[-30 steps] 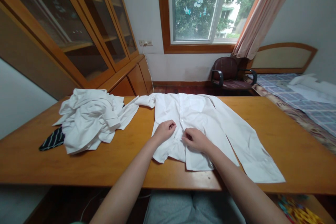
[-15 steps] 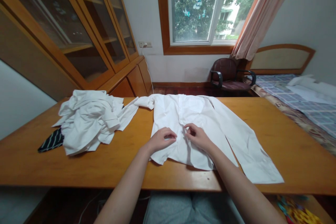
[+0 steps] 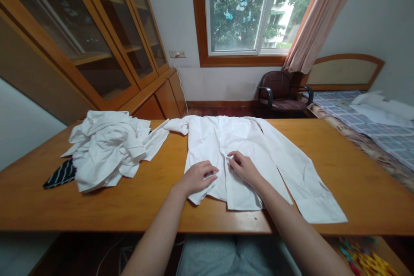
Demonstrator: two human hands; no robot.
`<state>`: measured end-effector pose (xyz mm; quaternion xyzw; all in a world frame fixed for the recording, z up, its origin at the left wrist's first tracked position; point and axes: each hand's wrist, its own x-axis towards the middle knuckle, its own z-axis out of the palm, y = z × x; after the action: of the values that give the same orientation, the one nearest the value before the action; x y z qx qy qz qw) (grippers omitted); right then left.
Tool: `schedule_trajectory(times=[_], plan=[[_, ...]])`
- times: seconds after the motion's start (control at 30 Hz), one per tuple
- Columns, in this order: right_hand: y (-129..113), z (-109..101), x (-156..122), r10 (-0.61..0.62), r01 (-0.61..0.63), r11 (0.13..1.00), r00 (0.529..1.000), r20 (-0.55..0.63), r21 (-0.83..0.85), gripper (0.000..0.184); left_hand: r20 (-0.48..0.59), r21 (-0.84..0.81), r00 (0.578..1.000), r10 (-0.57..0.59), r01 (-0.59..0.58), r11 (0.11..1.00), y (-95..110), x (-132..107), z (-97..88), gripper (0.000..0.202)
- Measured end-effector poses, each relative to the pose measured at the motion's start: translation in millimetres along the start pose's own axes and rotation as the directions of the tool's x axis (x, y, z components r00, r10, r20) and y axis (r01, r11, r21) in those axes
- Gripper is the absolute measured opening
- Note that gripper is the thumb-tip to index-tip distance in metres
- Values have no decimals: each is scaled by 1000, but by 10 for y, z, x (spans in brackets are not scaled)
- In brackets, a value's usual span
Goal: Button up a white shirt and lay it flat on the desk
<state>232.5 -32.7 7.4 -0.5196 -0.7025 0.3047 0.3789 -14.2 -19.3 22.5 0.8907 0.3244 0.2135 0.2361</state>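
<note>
A white button-up shirt [image 3: 246, 142] lies spread face up on the wooden table [image 3: 355, 172], collar toward the window. My left hand [image 3: 198, 177] rests on its lower left front panel, fingers curled and pinching the cloth near the placket. My right hand [image 3: 245, 167] sits on the right panel just beside it, fingertips pinching the placket edge. One long sleeve [image 3: 310, 185] trails toward the front right; the other reaches left toward the pile.
A rumpled heap of white shirts [image 3: 106, 146] sits at the left of the table, with a dark striped cloth [image 3: 60, 174] poking out beneath it. Behind stand a glass-door cabinet [image 3: 90, 39], a dark armchair [image 3: 281, 90] and a bed [image 3: 371, 120].
Both hands shifted a little nearer along the shirt front, and the lower hem has been smoothed flatter. My left hand has moved down and left on its panel.
</note>
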Motion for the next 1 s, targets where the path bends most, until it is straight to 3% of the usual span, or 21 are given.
schedule_trajectory(times=[0.13,0.33,0.63,1.0], plan=[[-46,-5,-16,-4,3,998,1000,-10,-57,18,-34,51,997,71,-69,996,-27,2,46,17],[-70,9,-38,-89,98,983,994,60,-154,21,4,187,986,165,-162,969,-16,10,73,21],[-22,30,-42,-182,219,953,966,181,-208,26,-20,236,976,215,-204,950,-33,26,104,18],[-207,9,-158,-159,220,906,968,193,-361,4,8,324,959,284,-271,906,-15,51,146,18]])
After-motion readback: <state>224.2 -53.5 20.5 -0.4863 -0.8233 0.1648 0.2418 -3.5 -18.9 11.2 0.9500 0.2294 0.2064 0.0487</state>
